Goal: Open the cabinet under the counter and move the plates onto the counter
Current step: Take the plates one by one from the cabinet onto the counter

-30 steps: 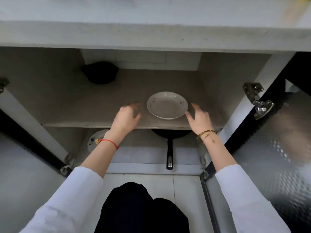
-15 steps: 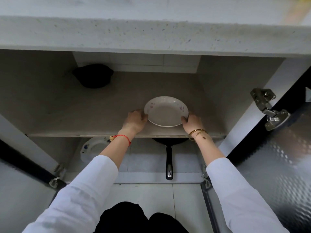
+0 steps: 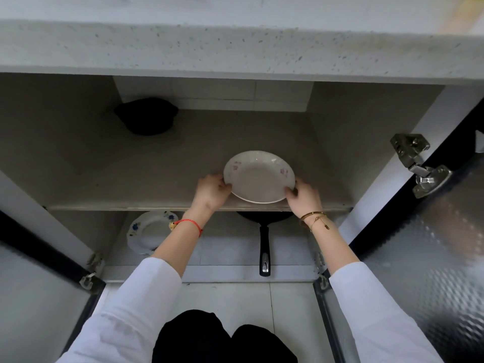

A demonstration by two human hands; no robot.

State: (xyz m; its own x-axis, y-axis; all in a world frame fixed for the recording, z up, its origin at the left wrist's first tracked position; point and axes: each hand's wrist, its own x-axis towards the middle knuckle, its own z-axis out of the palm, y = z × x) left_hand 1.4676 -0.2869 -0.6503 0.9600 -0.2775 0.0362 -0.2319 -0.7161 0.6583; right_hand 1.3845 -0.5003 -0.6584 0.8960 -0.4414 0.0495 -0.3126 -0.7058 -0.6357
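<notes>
Plates: white round plate with blue flowers (image 3: 149, 231) on lower cabinet level at 7 o'clock, beside black frying pan (image 3: 264, 242) | white shallow plate with pink flowers (image 3: 259, 176) at upper shelf (image 3: 131, 179) front edge, centre | left hand (image 3: 212, 191) fingers curled on its 9 o'clock rim, right hand (image 3: 303, 196) gripping its 3 o'clock rim | black pot (image 3: 148, 116) at 11 o'clock, rear | speckled grey counter (image 3: 235, 48) at 12 o'clock.

No legible txt or labels anywhere.

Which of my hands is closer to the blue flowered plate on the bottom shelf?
Left. Your left hand is just above the blue flowered plate; your right hand is farther off to its right.
</notes>
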